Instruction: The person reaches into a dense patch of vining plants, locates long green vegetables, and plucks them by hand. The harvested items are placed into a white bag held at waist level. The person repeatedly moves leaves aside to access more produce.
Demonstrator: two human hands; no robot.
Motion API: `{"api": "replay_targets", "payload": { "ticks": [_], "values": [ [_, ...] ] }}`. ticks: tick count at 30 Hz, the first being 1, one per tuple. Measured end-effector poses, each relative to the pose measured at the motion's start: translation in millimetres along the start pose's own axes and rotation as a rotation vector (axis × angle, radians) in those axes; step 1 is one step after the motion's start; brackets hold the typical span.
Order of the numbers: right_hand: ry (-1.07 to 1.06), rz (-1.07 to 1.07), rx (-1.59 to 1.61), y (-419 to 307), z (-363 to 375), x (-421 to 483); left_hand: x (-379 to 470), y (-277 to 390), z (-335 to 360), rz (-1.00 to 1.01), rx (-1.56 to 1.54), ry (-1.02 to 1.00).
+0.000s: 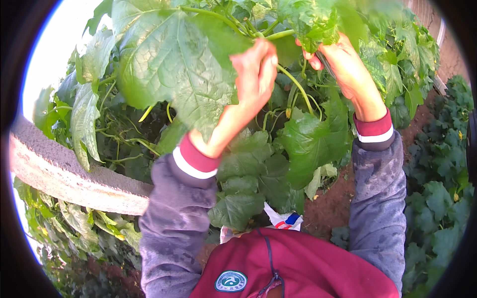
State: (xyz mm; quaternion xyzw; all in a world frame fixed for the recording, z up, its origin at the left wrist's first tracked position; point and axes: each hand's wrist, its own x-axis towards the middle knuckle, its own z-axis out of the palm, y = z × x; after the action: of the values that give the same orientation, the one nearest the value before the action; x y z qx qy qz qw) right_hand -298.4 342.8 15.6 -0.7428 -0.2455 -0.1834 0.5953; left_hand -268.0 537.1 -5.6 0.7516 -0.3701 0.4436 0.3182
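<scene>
Both my hands are raised among large-leaved vines near the top of the view. My left hand [257, 72], somewhat blurred, has its fingers bent just below a thick green stem [281, 34]; whether it grips anything cannot be told. A broad green leaf [167, 63] spreads to its left and partly overlaps my wrist. My right hand [341, 65] is closed around a dark, narrow tool [325, 64], its kind unclear. A crinkled bright leaf [313, 22] hides part of those fingers. Between and below my hands hang a curved stem [300, 89] and a glossy leaf [313, 139].
A pale concrete-like ledge [82, 182] curves in from the left. More leafy plants [436, 208] grow low on the right beside brown soil [331, 201]. A white printed bag or wrapper [283, 219] lies just before my body. Dense foliage surrounds both forearms.
</scene>
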Motion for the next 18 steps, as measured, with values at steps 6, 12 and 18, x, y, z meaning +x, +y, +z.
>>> {"api": "replay_targets", "payload": {
  "ticks": [6,12,18],
  "values": [
    [-0.014,0.021,-0.009,-6.9,6.2,-3.0,-27.3,-26.7,30.4,-0.801,-0.693,-0.290],
    [0.088,0.041,0.131,-5.2,12.3,-0.1,-26.8,-30.5,50.0,-0.814,-0.757,-0.188],
    [0.082,0.157,0.351,6.4,23.4,-2.0,-29.3,-38.9,59.5,-0.710,-0.282,-0.140]
  ]
}}
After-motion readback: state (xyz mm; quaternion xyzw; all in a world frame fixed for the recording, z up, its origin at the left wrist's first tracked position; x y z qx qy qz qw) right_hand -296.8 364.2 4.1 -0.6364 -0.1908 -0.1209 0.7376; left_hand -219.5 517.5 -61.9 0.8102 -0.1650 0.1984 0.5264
